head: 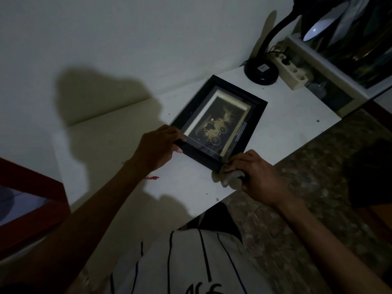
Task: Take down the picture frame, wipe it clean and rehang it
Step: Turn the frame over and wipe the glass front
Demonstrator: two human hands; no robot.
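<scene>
A black picture frame [220, 119] with a gold carriage picture lies flat on a white table [286, 115]. My left hand [158, 148] grips its near left corner, thumb on the front edge. My right hand [257, 179] is closed around a crumpled grey cloth [230, 177], which is pressed against the frame's near right corner.
A black desk lamp [262, 71] and a white power strip [293, 75] stand at the table's far end. A white shelf unit [331, 66] rises at the right. A red-edged object [31, 200] sits at the left. Patterned floor [318, 166] lies to the right.
</scene>
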